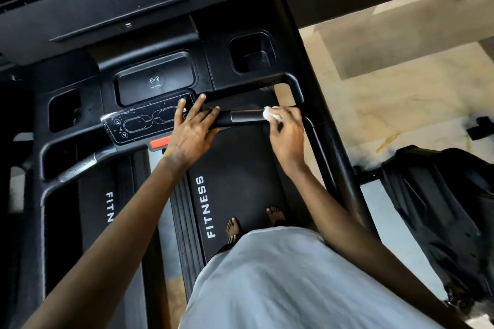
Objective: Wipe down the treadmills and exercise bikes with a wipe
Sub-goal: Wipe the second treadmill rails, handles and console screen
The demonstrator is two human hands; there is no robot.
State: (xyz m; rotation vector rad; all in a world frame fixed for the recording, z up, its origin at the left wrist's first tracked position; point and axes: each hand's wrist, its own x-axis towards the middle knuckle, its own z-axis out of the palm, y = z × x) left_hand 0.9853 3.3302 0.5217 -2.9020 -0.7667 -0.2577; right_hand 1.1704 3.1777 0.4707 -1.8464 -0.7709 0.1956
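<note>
Treadmill (240,168) filled most of the head view; you stood barefoot on its belt, low in the centre of the frame, facing the console at the top. Your right hand (287,139) had its fingers curled round a small crumpled white wipe (270,114), pinching it and pressing it against the right end of the metal sensor patch (246,116) on the short grip bar (224,119) just right of frame centre. Your left hand (191,131) lay flat with straight fingers, gripping nothing, resting across the inner end of that bar and the edge of the control panel (141,123). By my reading you were in the middle of wiping this treadmill's grip, steadying yourself with the free hand. The next move seemed to call for drawing the wipe leftward along the bar, which meant lifting your left hand out of the way, then going over the button panel and the cup holder (252,52) above. A dark machine (441,208) sat at the right edge; I could not tell whether it was a bike.
</note>
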